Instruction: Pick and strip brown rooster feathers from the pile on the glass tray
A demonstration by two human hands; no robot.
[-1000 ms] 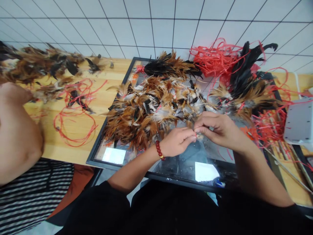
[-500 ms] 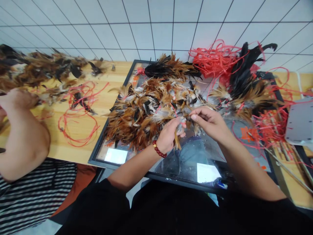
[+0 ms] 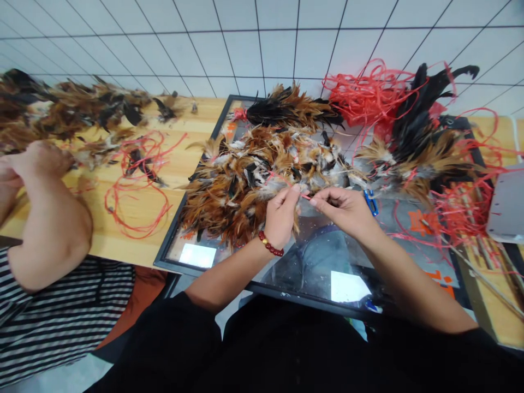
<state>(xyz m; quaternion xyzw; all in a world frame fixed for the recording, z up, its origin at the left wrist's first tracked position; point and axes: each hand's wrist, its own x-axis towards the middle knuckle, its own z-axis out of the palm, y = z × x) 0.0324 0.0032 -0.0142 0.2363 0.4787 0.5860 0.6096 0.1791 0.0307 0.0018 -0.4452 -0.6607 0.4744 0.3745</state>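
We see the right hand [image 3: 341,210] in the middle of the frame, with its thumb and first finger pinched tight on a thin red string [image 3: 306,197]. The string runs a tiny way to the left hand [image 3: 280,215], just beside it. The left fingers are folded together around a small feather bunch [image 3: 295,225]. Most of that bunch is hidden, but we see a bit of it poke out below the thumb. On the left wrist we see a red bead bracelet [image 3: 270,244].

Just behind the left hand, a big pile of brown and white feathers [image 3: 233,202] fills the middle of the frame. It sits on a shiny glass panel [image 3: 319,256] with a black edge. Near the right hand we spot a small blue tool [image 3: 371,203].

Above the pile lies a black and brown feather bundle [image 3: 295,108], tied red at its left end. In the upper right we see a red string heap [image 3: 364,95], tall black feathers [image 3: 413,117] beside it, and more brown feathers [image 3: 429,161] below. At the right edge we see a white box [image 3: 507,204].

In the lower left, another person's arm [image 3: 53,224] reaches over a wooden table [image 3: 184,164]. Near it we see loops of red string [image 3: 139,234], and a long feather heap [image 3: 77,103] in the upper left. A white tiled wall [image 3: 274,54] stands behind.
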